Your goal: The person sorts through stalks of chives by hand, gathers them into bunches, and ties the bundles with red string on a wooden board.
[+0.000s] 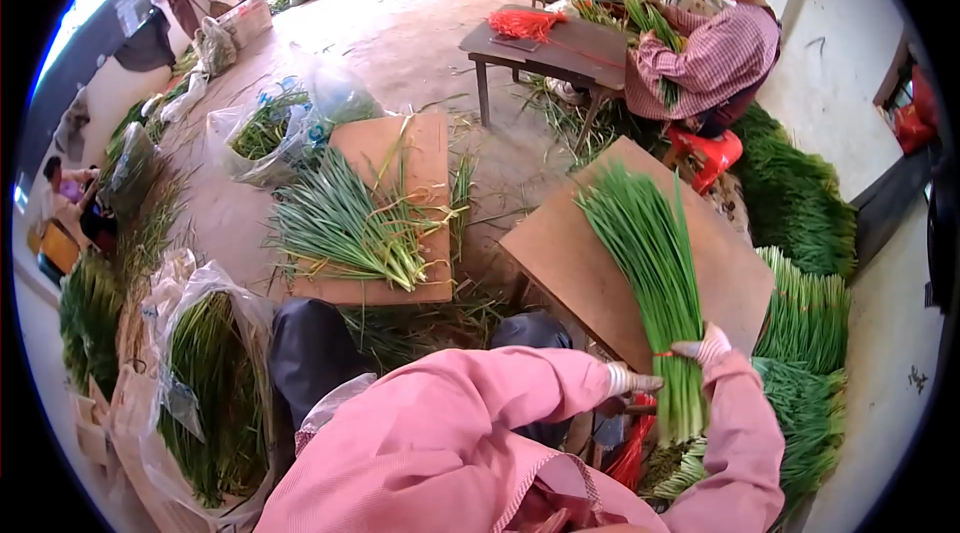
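Observation:
A long bundle of green stalks (655,278) lies over the near edge of the brown board (540,243) on the right, its pale ends toward me. A thin red band (664,354) crosses it near those ends. My right hand (704,345), in a pale glove, is closed on the bundle's right side. My left hand (632,383), also gloved, is at the bundle's left side by the band, with its fingers partly hidden. Red strands (632,453) hang below my left hand. A looser pile of green stalks (350,218) rests on another brown board (432,148) to the left.
Plastic bags of greens (215,393) stand at the left, with another bag (262,138) farther up. Upright green bundles (805,318) line the right wall. Beyond the boards, a person (715,58) on a red stool holds stalks beside a dark table (590,63) with red strands on it.

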A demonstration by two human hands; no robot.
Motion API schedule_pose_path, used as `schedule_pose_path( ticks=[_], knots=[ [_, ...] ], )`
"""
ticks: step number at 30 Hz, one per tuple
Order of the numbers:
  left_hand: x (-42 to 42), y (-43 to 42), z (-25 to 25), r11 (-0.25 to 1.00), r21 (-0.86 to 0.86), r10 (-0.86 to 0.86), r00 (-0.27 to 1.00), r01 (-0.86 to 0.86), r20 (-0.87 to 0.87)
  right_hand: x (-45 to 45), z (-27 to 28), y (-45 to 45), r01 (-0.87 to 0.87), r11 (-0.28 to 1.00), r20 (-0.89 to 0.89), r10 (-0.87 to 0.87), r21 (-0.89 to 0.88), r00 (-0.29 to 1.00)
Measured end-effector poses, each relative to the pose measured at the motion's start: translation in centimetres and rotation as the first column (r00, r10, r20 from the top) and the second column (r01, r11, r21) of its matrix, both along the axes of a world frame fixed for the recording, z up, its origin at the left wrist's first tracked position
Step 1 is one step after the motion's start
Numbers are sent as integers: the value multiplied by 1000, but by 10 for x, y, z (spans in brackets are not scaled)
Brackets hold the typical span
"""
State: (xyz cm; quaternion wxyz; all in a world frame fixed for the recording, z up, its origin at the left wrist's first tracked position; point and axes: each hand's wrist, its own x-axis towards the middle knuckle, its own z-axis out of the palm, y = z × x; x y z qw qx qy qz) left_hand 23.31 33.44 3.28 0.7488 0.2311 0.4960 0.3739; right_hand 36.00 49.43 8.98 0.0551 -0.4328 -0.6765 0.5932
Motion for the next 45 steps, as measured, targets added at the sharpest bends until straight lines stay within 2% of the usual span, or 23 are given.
schedule_pose_path(
  ticks=[2, 5, 8, 10, 14, 16, 17, 18, 20, 22, 23, 26, 27, 28, 30, 32, 34, 35, 36, 38, 40, 42, 45],
  knots=[
    [10, -6, -8, 966, -227, 137, 989, -121, 58, 1, 12, -49, 175, 933, -136, -227, -315, 964],
    [13, -12, -27, 955, -149, 287, 687, -255, 667, 12, -5, -111, 210, 938, -213, -272, -276, 938],
    [-1, -41, 19, 749, 322, 329, 747, -579, 578, 21, -21, -143, 135, 966, -510, -232, -220, 829],
    [-7, -20, 19, 625, 616, 243, 869, -480, 431, 8, 6, -146, 124, 978, -490, -191, -166, 850],
    [-26, -4, 128, 560, 713, 380, 896, -422, 231, -2, 63, -104, 122, 946, -558, 70, 299, 827],
    [-22, 28, 149, 559, 739, 346, 915, -377, 205, 1, 67, -64, 164, 986, -710, -92, 33, 698],
    [-22, 33, 167, 573, 735, 294, 928, -363, 230, 13, 56, -39, 159, 909, -666, 154, 385, 730],
    [-21, 37, 178, 446, 804, 310, 911, -393, 273, 16, 43, -2, 166, 958, -713, -285, -233, 641],
    [-16, 62, 167, 398, 857, 294, 930, -327, 218, 16, 11, 24, 309, 903, -726, -425, -298, 541],
    [-28, 58, 151, 601, 799, 481, 798, 0, -362, 10, -41, 34, 457, 860, -726, -463, -227, 509],
    [-16, 106, 85, 586, 766, 257, 957, -265, 134, 6, -60, 35, 500, 838, -718, -484, -217, 499],
    [-25, 118, 89, 887, 303, -68, 551, -347, 831, 0, -57, 33, 492, 854, -666, -467, -169, 582],
    [-23, 119, 77, 649, 664, 89, 904, -371, 418, -2, -44, 36, 459, 884, -638, -405, -89, 655],
    [-25, 116, 87, 711, 520, 121, 811, -474, 573, -6, -19, 37, 392, 919, -600, -294, 37, 744],
    [-26, 127, 86, 526, 736, 300, 903, -426, 308, -20, 43, 27, 227, 918, -480, -48, 324, 876],
    [-25, 111, 102, 449, 677, 280, 811, -583, 513, -41, 105, 6, 71, 840, -325, 129, 538, 937],
    [-27, 123, 68, 596, 639, 237, 867, -486, 438, -59, 142, -16, 13, 773, -174, 127, 635, 977],
    [-25, 119, 46, 829, 367, 324, 897, -422, 300, -63, 143, -12, -156, 614, 146, 67, 774, 987],
    [-20, 97, 57, 839, 161, 456, 833, -520, 314, -74, 140, -14, -320, 606, 432, -44, 728, 901],
    [-25, 90, 12, 959, -107, 282, 856, -261, 434, -83, 78, 1, -518, 505, 655, -132, 690, 744],
    [-24, 42, 23, 974, 123, 100, 849, -190, 519, -78, 27, -2, -454, 488, 593, -176, 746, 785],
    [-25, 27, 24, 870, 473, 54, 981, -139, 188, -72, 17, 7, -439, 479, 545, -103, 760, 832],
    [-33, 9, 50, 835, 549, -51, 999, 35, 14, -48, 17, 27, -483, 408, 504, 63, 775, 862]
  ],
)
